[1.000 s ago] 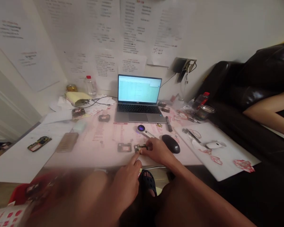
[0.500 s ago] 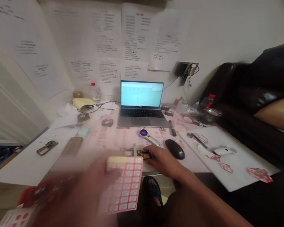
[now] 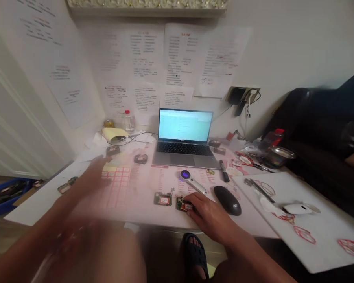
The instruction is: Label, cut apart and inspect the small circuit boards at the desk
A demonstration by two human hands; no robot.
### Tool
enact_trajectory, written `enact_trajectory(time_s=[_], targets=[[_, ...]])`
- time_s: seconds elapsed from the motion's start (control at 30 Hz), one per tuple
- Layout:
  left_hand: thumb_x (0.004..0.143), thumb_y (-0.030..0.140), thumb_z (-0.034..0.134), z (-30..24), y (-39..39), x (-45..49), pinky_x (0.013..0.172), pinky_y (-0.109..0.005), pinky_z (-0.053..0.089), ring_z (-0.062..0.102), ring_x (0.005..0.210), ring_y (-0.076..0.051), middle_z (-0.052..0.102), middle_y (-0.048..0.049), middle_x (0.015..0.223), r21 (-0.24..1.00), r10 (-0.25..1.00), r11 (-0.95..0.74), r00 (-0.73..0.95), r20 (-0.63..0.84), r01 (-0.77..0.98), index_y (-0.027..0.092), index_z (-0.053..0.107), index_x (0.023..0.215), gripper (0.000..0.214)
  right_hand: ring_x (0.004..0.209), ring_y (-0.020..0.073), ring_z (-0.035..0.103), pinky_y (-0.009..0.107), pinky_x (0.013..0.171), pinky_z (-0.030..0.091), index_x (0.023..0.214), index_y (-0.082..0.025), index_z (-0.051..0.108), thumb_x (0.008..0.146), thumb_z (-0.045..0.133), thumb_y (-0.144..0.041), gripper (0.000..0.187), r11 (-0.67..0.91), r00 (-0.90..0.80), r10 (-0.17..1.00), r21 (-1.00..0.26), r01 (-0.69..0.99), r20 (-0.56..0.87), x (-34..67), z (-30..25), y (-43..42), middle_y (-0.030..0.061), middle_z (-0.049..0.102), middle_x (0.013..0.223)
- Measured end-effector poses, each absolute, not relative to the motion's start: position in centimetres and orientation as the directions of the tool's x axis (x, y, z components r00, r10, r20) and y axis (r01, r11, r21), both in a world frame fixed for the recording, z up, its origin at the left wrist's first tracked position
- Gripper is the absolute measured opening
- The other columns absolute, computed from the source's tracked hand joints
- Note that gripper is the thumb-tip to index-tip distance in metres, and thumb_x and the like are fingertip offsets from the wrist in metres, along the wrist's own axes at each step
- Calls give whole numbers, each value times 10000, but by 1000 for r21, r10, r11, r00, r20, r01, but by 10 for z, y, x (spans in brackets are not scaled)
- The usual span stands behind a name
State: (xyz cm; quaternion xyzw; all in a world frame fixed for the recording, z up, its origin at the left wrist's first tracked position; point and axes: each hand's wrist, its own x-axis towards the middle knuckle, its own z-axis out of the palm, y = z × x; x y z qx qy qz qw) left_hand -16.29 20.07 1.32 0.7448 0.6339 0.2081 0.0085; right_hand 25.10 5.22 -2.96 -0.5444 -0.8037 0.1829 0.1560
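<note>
Head view: nearest, the right hand [image 3: 209, 216] rests its fingertips [image 3: 192, 205] on a small phone circuit board [image 3: 181, 204], which lies on the desk [image 3: 141, 214] in front of the laptop [image 3: 184, 135]; whether they pinch it cannot be told. The left hand [image 3: 91, 173] is blurred and well apart, over a sheet of red-gridded labels [image 3: 116, 184], and any contact with the sheet is unclear. A second board [image 3: 162, 199] lies just beside the first. A careless sweep of the left hand could knock that board or drag the sheet, while a slip of the right fingertips could flick the small board toward the mouse [image 3: 227, 200] or off the near desk edge.
</note>
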Motion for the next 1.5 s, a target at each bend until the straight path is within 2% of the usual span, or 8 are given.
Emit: enact_trajectory(time_s=[0.1,0.17,0.27,0.47,0.77,1.1,1.37,1.5], targets=[[820,196,709,5,187,-141,1272,-679,314,348,1580,-494,411,-220,1698,158,906,-187,108,409,970,145,555,1516,714,1131,274,694,409,975,546,1224,-191,659,1036,521,-146,238,339,-358,933,-454,824,45,250,-28,54,119,703,1239],[914,245,636,-6,169,-115,1277,-567,371,472,1524,-405,515,-204,1628,241,881,-323,198,429,915,139,571,1492,591,1102,273,696,404,951,544,1200,-196,666,1019,537,-140,229,331,-346,937,-442,833,48,250,-28,55,109,707,1205],[961,334,614,-31,140,-73,1173,-506,501,673,1299,-334,727,-102,1390,438,895,-439,336,295,785,236,695,1341,400,1064,260,691,392,935,536,1192,-206,671,1002,568,-152,223,325,-320,943,-438,838,87,246,-27,59,95,710,1162],[869,289,738,-64,124,-40,1168,-520,497,680,1288,-332,739,-81,1391,609,883,-453,423,205,651,284,707,1367,499,1092,263,640,397,976,497,1170,-200,675,965,619,-118,228,412,-347,910,-428,804,226,216,-18,73,91,720,1138],[881,382,670,-73,135,-51,1131,-519,533,717,1237,-316,785,-80,1307,665,895,-430,386,225,610,268,747,1267,410,1067,281,628,385,928,476,1163,-134,690,955,672,-151,209,482,-470,873,-373,793,129,192,-18,88,132,708,1145],[867,441,665,-56,137,-40,1083,-511,567,744,1177,-328,821,-86,1214,714,900,-407,384,207,570,269,790,1151,354,991,234,647,342,919,461,1027,-191,702,917,698,-124,128,499,-497,859,-429,754,125,197,-9,95,81,734,1079],[788,515,809,-43,134,-39,1175,-585,495,693,1281,-382,791,-126,1298,890,957,-132,290,0,437,228,790,1190,495,932,239,655,328,816,483,1012,-192,692,894,714,-181,120,441,-435,891,-467,767,127,195,-2,90,75,724,1009],[885,514,791,-12,129,-29,1079,-506,587,746,1194,-340,800,-141,1214,952,912,305,288,-291,-4,186,765,1135,413,1000,239,648,347,870,514,1147,-191,654,902,686,-157,250,453,-361,891,-515,727,274,200,5,78,84,703,1105]])
